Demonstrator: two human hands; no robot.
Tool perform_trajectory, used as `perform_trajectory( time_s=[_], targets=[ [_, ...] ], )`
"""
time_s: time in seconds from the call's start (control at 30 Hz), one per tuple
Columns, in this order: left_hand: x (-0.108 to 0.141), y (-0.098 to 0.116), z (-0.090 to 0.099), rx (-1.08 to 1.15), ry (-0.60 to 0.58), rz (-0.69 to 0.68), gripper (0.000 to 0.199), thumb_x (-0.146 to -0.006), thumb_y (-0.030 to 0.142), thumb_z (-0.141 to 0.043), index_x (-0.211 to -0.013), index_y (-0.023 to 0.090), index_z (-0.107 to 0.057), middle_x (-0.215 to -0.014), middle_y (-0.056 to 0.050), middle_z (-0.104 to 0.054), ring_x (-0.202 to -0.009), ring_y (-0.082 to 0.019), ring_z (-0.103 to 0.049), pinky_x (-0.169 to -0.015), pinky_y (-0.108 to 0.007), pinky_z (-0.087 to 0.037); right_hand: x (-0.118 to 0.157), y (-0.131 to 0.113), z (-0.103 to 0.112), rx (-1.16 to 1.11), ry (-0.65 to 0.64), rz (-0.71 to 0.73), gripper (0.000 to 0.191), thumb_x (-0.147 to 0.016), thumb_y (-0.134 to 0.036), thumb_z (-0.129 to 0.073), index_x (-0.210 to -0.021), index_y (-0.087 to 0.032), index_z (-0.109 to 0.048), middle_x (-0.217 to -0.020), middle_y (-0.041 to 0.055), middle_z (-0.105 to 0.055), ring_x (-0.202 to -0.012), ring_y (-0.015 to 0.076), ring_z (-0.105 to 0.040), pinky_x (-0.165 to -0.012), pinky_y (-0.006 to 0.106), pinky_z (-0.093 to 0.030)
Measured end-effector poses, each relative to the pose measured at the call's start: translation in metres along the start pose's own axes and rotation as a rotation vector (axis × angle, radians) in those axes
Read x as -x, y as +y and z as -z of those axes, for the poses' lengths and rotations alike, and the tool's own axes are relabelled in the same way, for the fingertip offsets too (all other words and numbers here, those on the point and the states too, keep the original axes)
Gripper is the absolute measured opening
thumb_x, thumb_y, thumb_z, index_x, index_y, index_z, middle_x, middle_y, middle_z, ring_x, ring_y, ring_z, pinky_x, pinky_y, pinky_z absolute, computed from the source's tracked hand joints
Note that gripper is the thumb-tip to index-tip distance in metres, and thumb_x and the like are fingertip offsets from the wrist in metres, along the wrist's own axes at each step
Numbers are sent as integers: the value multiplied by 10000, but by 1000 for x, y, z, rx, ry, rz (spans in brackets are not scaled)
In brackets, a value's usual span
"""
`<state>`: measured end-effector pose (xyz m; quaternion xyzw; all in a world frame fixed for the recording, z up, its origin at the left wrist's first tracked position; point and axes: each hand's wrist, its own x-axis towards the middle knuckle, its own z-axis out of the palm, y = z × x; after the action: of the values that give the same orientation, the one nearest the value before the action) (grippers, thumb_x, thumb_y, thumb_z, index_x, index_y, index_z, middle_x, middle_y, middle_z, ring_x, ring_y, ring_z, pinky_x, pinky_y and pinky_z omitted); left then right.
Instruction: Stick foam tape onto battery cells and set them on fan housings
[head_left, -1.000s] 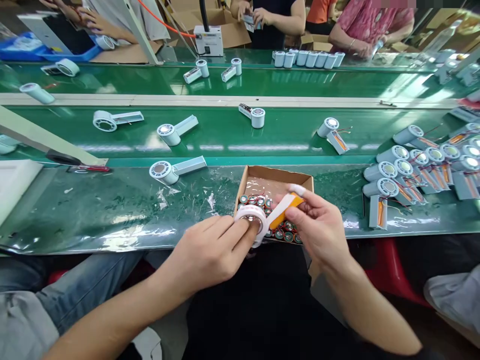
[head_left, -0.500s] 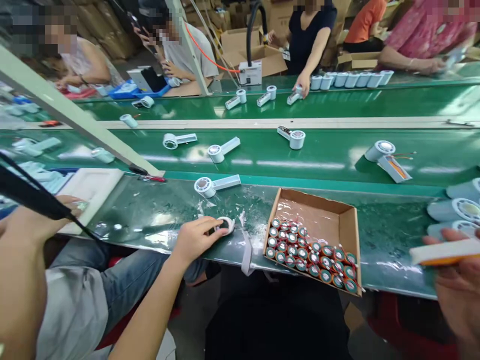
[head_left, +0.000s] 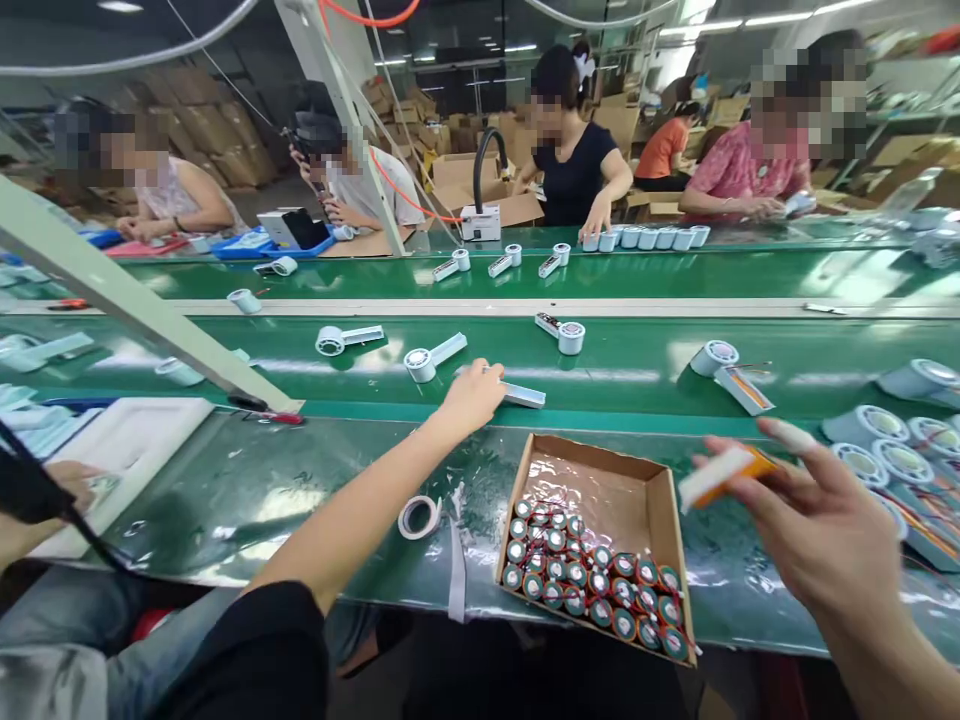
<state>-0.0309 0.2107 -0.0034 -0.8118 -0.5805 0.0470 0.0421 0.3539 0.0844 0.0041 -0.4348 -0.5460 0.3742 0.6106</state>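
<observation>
My left hand (head_left: 474, 395) reaches out to the near edge of the green belt, its fingers closed over the round head of a pale blue handheld fan (head_left: 523, 396). The fan's open handle sticks out to the right of my fingers; the head is hidden. At the right, my right hand (head_left: 832, 520) is raised above the bench, pinching a flat white-and-orange piece (head_left: 724, 476) between thumb and fingers. Its exact kind I cannot make out. Between my arms sits a cardboard box (head_left: 667, 520) with several green-topped round motors (head_left: 600, 583) with red wires.
A tape roll (head_left: 420, 518) and a whitish strip (head_left: 457, 570) lie on the bench left of the box. Fan bodies crowd the right side (head_left: 870, 430). Another handheld fan (head_left: 431, 360) lies on the belt. A slanted post (head_left: 150, 295) crosses the left. Co-workers sit around.
My left hand has left the tape roll and moved forward onto the fan, which now lies further right. My right hand has come further into view with the white-and-orange piece. The view has tilted up.
</observation>
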Motion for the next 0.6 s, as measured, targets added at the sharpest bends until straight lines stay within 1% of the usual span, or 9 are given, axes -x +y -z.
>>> perform_trajectory(
  time_s=[0.07,0.13,0.2,0.3,0.37,0.43,0.5,0.6],
  targets=[
    [-36,19,3,53,-57,-35,289,-826,95,-645,-1057,210,-776,-1294,-121,-662,-1251,-297,-531,-1013,-407,-522,-36,-5,-29,-50,-44,48,468,-833,-313,-867,-1235,-280,-632,-1125,78,-782,-970,289,-778,-859,451,-677],
    [-60,28,6,113,-118,-51,223,-799,129,-687,-979,210,-790,-1133,-111,-728,-1134,-274,-615,-971,-385,-536,-71,4,-58,-38,-124,91,393,-842,-355,-855,-1153,-254,-635,-1161,83,-772,-1015,280,-767,-910,459,-654],
    [-70,27,8,175,-155,-58,158,-823,207,-706,-954,212,-793,-1056,-88,-756,-1063,-250,-663,-955,-380,-538,-103,22,-85,85,-242,116,347,-884,-403,-799,-1135,-221,-643,-1148,90,-770,-1034,265,-758,-949,444,-625],
    [-67,17,8,264,-166,-54,187,-871,355,-715,-977,216,-783,-1084,-58,-769,-1051,-228,-688,-955,-385,-534,-138,57,-121,402,-459,176,286,-950,-386,-689,-1164,-201,-648,-1058,72,-776,-972,220,-751,-923,369,-593],
    [-59,12,7,320,-149,-38,199,-893,392,-704,-990,232,-771,-1095,-34,-773,-1043,-214,-698,-948,-362,-527,-150,76,-140,548,-574,208,260,-952,-345,-668,-1167,-200,-655,-1002,60,-776,-908,203,-741,-855,321,-574],
    [-53,12,4,373,-110,-6,208,-938,385,-661,-1048,234,-752,-1118,-29,-769,-1052,-211,-700,-953,-359,-520,-154,88,-153,619,-653,227,232,-943,-330,-674,-1133,-198,-668,-939,56,-771,-848,205,-728,-779,298,-547],
    [-50,17,0,419,-61,36,254,-993,383,-598,-1127,204,-720,-1146,-53,-754,-1074,-218,-693,-974,-394,-518,-152,94,-158,706,-738,260,188,-957,-335,-660,-1091,-205,-674,-912,55,-766,-821,212,-714,-741,289,-509],
    [-53,25,-8,482,-8,89,314,-1037,410,-545,-1176,163,-681,-1156,-85,-727,-1083,-223,-680,-1003,-450,-518,-147,93,-155,848,-847,304,124,-982,-327,-628,-1040,-231,-682,-924,52,-766,-834,224,-704,-745,286,-467]
  ],
)
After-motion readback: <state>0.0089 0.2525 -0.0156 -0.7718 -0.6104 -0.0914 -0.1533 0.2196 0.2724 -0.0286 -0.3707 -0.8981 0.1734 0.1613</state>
